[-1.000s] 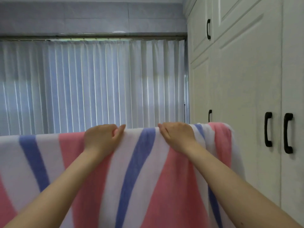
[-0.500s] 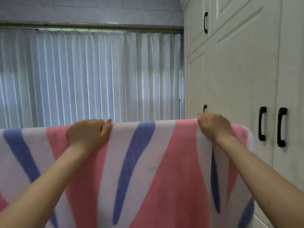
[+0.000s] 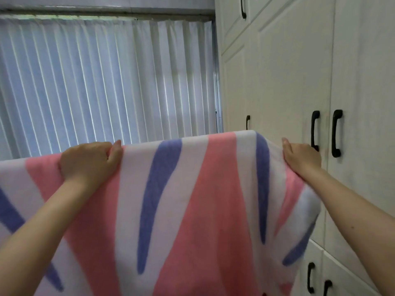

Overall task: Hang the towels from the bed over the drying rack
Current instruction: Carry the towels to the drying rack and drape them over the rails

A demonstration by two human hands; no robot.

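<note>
A large towel with pink, white and blue stripes hangs spread in front of me, its top edge running from the left border up to the right. My left hand grips the top edge left of the middle, fingers curled over it. My right hand lies on the towel's top right corner with fingers fairly flat, holding it there. The drying rack itself is hidden behind the towel, and no bed is in view.
A white wardrobe with black handles stands close on the right, right beside my right hand. A window with white vertical blinds fills the back wall behind the towel.
My right hand has slid to the right along the top edge, from near the middle to the right corner, spreading the towel. My left hand has stayed about where it was.
</note>
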